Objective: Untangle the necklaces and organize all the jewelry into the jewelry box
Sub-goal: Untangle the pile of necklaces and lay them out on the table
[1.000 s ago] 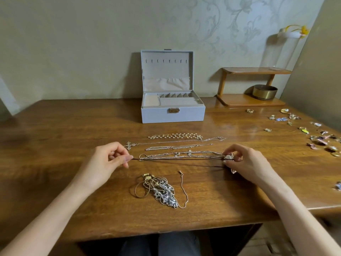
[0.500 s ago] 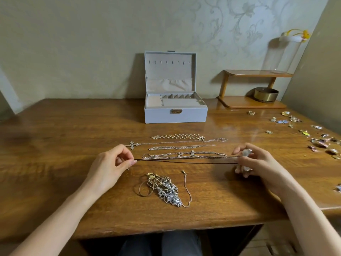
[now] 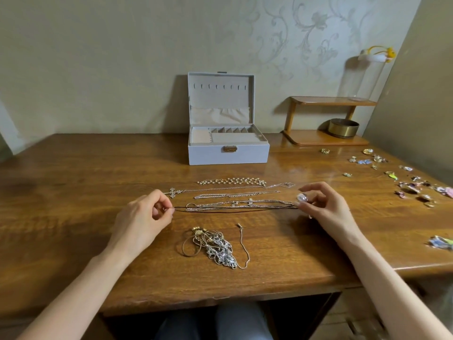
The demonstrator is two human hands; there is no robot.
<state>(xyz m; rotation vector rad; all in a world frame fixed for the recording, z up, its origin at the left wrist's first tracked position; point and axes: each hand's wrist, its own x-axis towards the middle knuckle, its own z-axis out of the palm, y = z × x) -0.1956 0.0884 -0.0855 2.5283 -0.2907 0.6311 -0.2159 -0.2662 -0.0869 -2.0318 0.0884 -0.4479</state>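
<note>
A thin dark cord necklace (image 3: 235,209) is stretched left to right just above the table. My left hand (image 3: 144,214) pinches its left end. My right hand (image 3: 323,204) pinches its right end, where a pale round pendant (image 3: 302,198) sits at my fingertips. Behind the cord lie several straightened chains in rows, among them a silver chain (image 3: 240,203), a cross necklace (image 3: 175,192) and a beaded gold chain (image 3: 231,180). A tangled clump of necklaces (image 3: 215,246) lies in front. The grey jewelry box (image 3: 228,153) stands open at the back.
Several small earrings and charms (image 3: 407,185) are scattered over the table's right side, one (image 3: 441,242) near the right edge. A wooden two-tier shelf (image 3: 326,141) with a brass bowl (image 3: 343,128) and a glass dome stands at the back right by the wall.
Both hands have pulled the dark cord taut and shifted it away from me, close to the silver chain. The pendant has come up to my right fingertips.
</note>
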